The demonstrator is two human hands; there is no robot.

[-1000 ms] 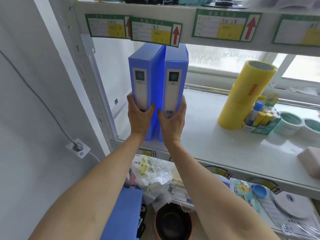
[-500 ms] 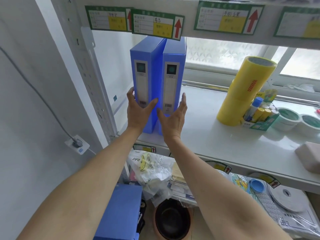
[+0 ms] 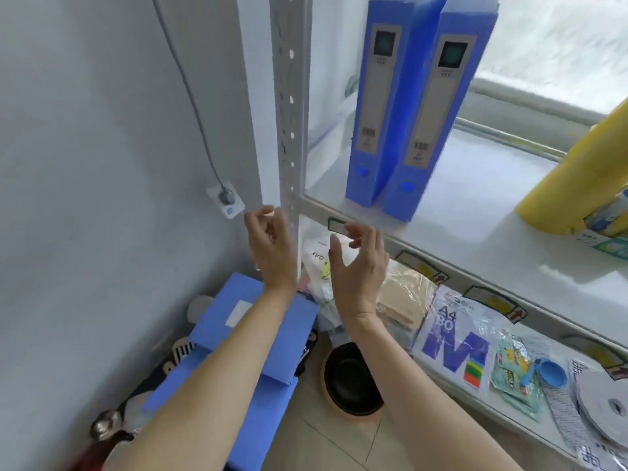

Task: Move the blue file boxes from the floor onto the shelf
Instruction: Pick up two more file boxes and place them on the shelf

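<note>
Left hand (image 3: pixel 270 246) loosely curled, empty; right hand (image 3: pixel 360 266) spread, empty. Two blue file boxes (image 3: pixel 404 107) upright on shelf (image 3: pixel 475 239) above hands. More blue boxes (image 3: pixel 251 334) stacked on floor below wrists. Judged step: between loads; next, reach down, grip top box.

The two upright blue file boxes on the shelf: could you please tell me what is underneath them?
The two file boxes stand side by side on the white shelf, near its front left corner. The shelf surface directly beneath them is covered.
</note>
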